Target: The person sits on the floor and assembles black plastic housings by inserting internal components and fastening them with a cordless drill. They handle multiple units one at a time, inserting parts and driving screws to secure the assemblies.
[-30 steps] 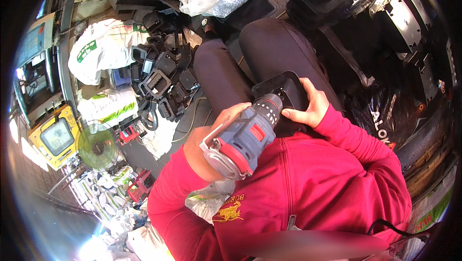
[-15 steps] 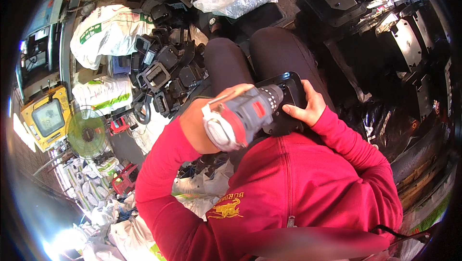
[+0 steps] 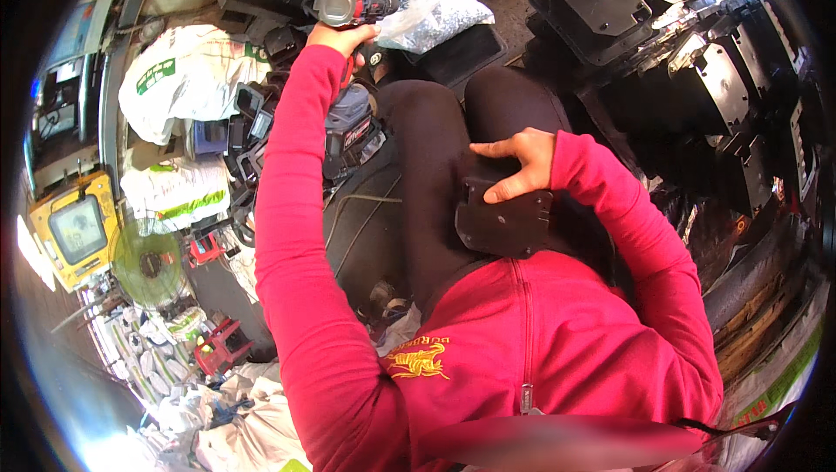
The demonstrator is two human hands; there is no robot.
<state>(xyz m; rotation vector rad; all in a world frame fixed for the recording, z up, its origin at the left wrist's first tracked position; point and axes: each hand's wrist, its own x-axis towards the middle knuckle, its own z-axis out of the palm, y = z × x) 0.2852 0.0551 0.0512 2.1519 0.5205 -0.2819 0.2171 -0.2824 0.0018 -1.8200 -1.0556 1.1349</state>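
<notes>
My left hand (image 3: 343, 40), arm stretched far forward, is wrapped round the handle of a grey and red cordless drill (image 3: 347, 7). The drill's front end points at a clear plastic bag (image 3: 435, 19) full of small silvery pieces, probably screws; whether it touches them I cannot tell. A black flat part (image 3: 503, 226) with rounded corners and small holes lies on my lap. My right hand (image 3: 527, 163) holds it at its far edge, thumb on its face and index finger stretched out; the other fingers are partly hidden.
Many black housings (image 3: 248, 119) are heaped at the left, by white sacks (image 3: 187, 71). Larger black panels (image 3: 601, 10) are stacked at the right. A green fan (image 3: 150, 263) and a yellow-framed display (image 3: 78, 228) stand at far left. A thin cable (image 3: 370, 199) lies beside my left leg.
My left hand has carried the drill from the black part on my lap forward to the bag. My right hand has shifted its hold, and the part now lies flatter and has turned.
</notes>
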